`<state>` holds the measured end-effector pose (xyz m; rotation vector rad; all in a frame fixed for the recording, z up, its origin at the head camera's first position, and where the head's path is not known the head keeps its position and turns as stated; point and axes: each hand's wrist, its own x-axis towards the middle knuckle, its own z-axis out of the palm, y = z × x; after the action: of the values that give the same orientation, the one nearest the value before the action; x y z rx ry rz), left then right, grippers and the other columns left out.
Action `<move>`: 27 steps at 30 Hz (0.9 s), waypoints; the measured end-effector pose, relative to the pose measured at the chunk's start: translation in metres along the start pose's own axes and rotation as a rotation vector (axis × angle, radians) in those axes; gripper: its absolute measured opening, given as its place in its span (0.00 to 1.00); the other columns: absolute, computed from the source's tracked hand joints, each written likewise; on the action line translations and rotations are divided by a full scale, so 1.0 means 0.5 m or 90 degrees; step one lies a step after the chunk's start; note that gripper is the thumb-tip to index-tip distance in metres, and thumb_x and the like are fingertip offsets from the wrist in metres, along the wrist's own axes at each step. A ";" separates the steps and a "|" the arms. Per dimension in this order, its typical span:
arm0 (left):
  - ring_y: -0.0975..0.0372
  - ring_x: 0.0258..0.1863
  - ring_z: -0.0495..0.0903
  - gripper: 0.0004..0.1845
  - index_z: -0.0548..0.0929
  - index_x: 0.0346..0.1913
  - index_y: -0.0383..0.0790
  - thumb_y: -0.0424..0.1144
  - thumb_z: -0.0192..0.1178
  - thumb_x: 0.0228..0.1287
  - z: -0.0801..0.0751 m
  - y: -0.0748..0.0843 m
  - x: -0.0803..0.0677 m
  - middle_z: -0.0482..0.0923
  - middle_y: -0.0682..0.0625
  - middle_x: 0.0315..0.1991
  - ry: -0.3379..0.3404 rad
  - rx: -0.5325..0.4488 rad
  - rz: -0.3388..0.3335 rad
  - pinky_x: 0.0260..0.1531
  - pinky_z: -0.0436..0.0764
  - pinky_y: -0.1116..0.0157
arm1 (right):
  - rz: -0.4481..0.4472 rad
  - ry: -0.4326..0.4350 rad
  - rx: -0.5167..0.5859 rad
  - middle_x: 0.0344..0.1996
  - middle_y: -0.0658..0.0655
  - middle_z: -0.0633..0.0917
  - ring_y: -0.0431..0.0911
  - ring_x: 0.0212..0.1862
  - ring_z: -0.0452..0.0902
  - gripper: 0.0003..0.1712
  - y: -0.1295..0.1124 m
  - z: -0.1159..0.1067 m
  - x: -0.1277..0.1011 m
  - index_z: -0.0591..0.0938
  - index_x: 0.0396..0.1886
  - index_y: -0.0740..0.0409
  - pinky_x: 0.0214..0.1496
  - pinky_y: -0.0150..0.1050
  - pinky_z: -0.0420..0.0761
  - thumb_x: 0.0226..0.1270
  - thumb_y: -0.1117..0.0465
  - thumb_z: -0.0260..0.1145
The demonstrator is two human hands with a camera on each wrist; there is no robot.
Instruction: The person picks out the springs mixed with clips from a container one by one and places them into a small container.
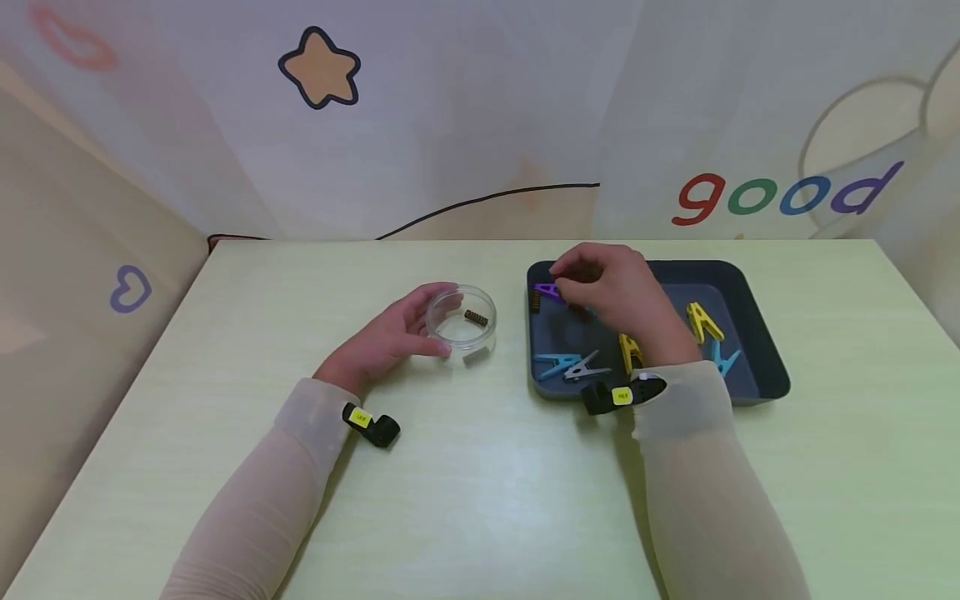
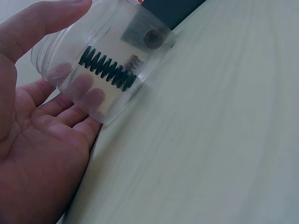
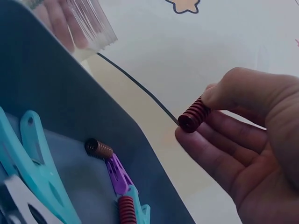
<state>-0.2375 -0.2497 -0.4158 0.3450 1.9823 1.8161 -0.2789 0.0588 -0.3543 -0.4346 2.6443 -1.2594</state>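
Note:
A clear round plastic jar (image 1: 459,343) stands on the table, held by my left hand (image 1: 382,337) with thumb and fingers on opposite sides. Inside the jar lies a dark coil spring (image 2: 107,69); more springs show faintly behind it. My right hand (image 1: 628,287) is above the far left part of the dark tray (image 1: 768,367). Between its thumb and fingers it pinches a red coil spring (image 3: 195,115), clear of the tray floor. Below lie a brown spring (image 3: 99,148), a purple clip (image 3: 119,176) and another red spring (image 3: 126,210).
Several spring clips lie in the tray: a blue clip (image 1: 557,362) and a grey clip (image 1: 587,367) at the near left, a yellow clip (image 1: 705,323) and another blue clip (image 1: 724,358) at the right. The light table (image 1: 480,483) meets a printed curtain at its far edge.

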 end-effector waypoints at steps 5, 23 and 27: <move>0.60 0.74 0.57 0.42 0.60 0.72 0.49 0.27 0.66 0.56 -0.001 0.003 0.001 0.61 0.50 0.73 0.004 0.005 -0.003 0.73 0.57 0.54 | -0.018 0.016 -0.006 0.47 0.54 0.85 0.49 0.45 0.78 0.13 -0.009 0.008 0.001 0.83 0.48 0.52 0.47 0.43 0.81 0.65 0.58 0.66; 0.60 0.75 0.57 0.42 0.60 0.72 0.50 0.28 0.66 0.56 0.001 0.002 -0.003 0.61 0.51 0.73 0.007 0.014 -0.001 0.73 0.57 0.53 | -0.088 0.071 0.040 0.41 0.52 0.87 0.44 0.43 0.82 0.09 -0.025 0.033 0.001 0.85 0.43 0.51 0.47 0.43 0.80 0.63 0.57 0.69; 0.61 0.74 0.57 0.42 0.60 0.72 0.50 0.27 0.66 0.56 0.002 0.005 -0.002 0.62 0.52 0.73 0.010 0.011 -0.003 0.73 0.57 0.53 | -0.098 0.065 0.047 0.41 0.53 0.87 0.45 0.43 0.83 0.09 -0.027 0.039 0.004 0.85 0.43 0.52 0.49 0.44 0.81 0.64 0.57 0.68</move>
<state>-0.2362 -0.2491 -0.4132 0.3326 2.0080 1.8054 -0.2727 0.0362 -0.3560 -0.5879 2.6811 -1.4568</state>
